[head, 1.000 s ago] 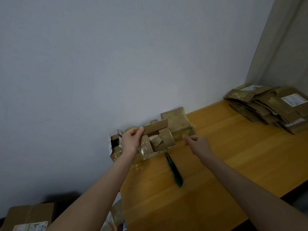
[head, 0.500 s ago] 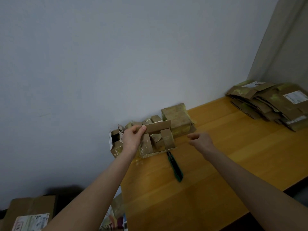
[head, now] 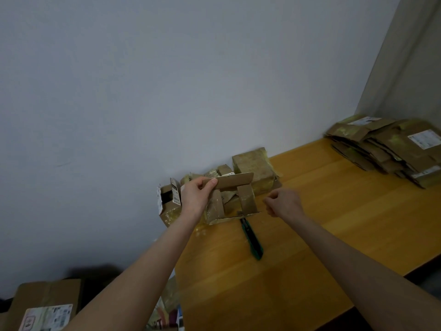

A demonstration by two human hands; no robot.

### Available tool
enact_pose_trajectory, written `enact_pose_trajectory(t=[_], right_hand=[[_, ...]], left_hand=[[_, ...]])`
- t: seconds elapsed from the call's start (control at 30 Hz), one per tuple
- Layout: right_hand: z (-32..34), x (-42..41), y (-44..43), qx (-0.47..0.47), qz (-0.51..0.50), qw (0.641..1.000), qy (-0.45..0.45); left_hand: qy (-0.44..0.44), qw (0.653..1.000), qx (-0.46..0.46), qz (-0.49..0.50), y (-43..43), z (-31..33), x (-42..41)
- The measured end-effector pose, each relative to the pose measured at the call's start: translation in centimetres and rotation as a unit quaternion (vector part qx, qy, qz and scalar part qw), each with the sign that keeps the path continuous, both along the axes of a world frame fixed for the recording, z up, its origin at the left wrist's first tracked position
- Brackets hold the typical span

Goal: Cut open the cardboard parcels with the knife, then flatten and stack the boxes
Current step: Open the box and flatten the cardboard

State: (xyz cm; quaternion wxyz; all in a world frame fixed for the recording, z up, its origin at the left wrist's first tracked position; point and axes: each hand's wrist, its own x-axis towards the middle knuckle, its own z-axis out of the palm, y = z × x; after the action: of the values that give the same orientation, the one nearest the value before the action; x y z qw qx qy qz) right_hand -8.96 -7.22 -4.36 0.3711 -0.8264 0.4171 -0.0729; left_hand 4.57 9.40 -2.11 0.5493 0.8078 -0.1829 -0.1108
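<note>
An opened cardboard box (head: 247, 201) with taped flaps stands near the wall on the wooden table (head: 310, 235). My left hand (head: 196, 195) grips its upper flap at the left end. Just right of the box, my right hand (head: 282, 203) hovers with fingers curled, holding nothing. The green utility knife (head: 251, 238) lies on the table below the box, between my forearms. A sealed taped parcel (head: 255, 169) sits behind the box against the wall. A smaller opened box (head: 168, 204) stands to the left of my left hand.
A stack of flattened boxes (head: 391, 149) lies at the far right corner of the table by a curtain. A labelled cardboard parcel (head: 45, 306) sits on the floor at lower left. The table's left edge runs under my left forearm.
My right hand has drawn back from the sealed parcel and come down beside the opened box, fingers curling. My left hand has kept its grip on the flap.
</note>
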Motion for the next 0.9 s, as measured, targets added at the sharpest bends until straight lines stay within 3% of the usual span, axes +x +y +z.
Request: enact_pose_trajectory(t=[0.17,0.37,0.5,0.57,0.73,0.83,0.9], right_hand=[[0.2,0.2,-0.2,-0.032,0.024,0.999,0.022],[0.5,0.9,0.3,0.041,-0.035,0.993,-0.100],[1.0,1.9,1.0,-0.010,0.044,0.996,0.073],[1.0,2.4,1.3,-0.022,0.035,0.995,0.093],[1.2,2.5,0.9,0.008,0.069,0.997,0.023],[1.3,2.2,0.5,0.070,0.027,0.996,-0.055],[1.4,2.0,0.7,0.039,0.007,0.998,-0.046]], left_hand=[[-0.005,1.000,0.007,0.001,-0.2,0.3,0.0],[-0.018,0.999,0.023,0.013,-0.6,0.9,-0.5],[-0.042,0.999,0.027,0.006,-1.5,1.5,-1.3],[-0.065,0.997,0.034,-0.013,-2.0,1.8,-1.8],[-0.053,0.998,0.038,-0.006,-2.0,2.1,-1.2],[0.001,1.000,0.019,0.005,-1.0,1.8,-0.3],[0.025,0.999,0.020,-0.012,-0.9,1.6,-0.3]])
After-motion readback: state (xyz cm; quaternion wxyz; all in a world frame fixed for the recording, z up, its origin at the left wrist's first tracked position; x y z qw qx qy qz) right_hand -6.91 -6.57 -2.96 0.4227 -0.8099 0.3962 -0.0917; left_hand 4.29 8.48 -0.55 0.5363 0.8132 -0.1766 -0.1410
